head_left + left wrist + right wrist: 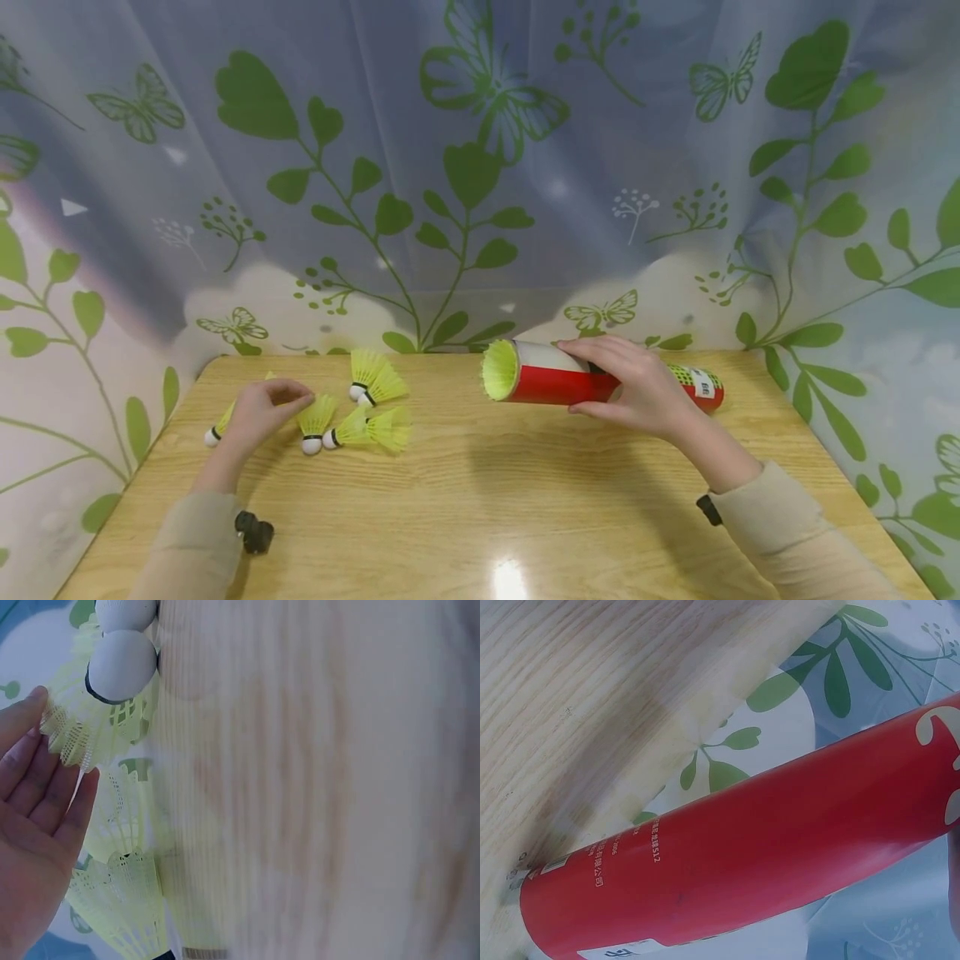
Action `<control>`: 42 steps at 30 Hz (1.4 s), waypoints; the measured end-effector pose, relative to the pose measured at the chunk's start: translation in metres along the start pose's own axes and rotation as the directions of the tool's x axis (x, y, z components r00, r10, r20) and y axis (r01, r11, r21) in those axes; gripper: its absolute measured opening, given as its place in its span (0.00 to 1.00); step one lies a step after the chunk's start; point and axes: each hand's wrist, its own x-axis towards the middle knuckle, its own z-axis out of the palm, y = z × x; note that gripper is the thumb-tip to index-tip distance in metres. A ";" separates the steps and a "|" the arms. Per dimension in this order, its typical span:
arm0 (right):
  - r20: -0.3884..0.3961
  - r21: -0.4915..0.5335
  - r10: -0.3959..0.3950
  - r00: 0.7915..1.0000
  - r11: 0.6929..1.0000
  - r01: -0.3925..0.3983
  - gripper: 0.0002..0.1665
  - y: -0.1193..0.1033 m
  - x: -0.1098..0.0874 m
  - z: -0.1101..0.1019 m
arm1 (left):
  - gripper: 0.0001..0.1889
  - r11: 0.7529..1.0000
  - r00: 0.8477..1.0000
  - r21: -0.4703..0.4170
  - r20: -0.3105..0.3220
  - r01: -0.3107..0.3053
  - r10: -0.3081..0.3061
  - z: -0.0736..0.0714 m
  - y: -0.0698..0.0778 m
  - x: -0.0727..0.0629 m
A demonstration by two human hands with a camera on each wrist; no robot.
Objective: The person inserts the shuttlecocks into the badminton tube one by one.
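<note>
My left hand (258, 417) reaches over the left side of the table, thumb and fingertips at the skirt rim of a yellow shuttlecock (313, 423), which they pinch. Its white cork points toward me; in the left wrist view the thumb and fingers lie on either side of the skirt (97, 727). Well to the right, my right hand (648, 387) grips a red and white shuttlecock tube (555, 383) round its middle, holding it nearly level. A yellow skirt (498, 370) fills the tube's left end. The right wrist view shows the tube's red side (735, 847) with printing.
More yellow shuttlecocks (367, 429) lie right of my left hand, with others (375, 379) behind them. Another shuttlecock (221, 425) is partly hidden by the left hand. A patterned curtain (495, 250) hangs along the back edge of the wooden table (420, 517).
</note>
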 end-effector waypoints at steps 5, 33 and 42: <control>0.001 0.002 0.000 1.000 1.000 0.000 0.52 0.000 -0.002 0.000 | 0.12 1.000 1.000 0.029 0.002 0.000 0.000 0.000 0.002 -0.001; -0.022 0.016 -0.015 1.000 1.000 0.016 0.51 0.002 0.000 0.000 | 0.21 0.908 0.922 -0.360 -0.233 0.214 -0.310 -0.015 0.050 -0.008; -0.006 0.005 0.006 1.000 1.000 -0.005 0.52 0.000 0.000 0.000 | 0.07 0.724 0.883 -0.652 -0.178 0.225 -0.435 -0.011 0.087 -0.007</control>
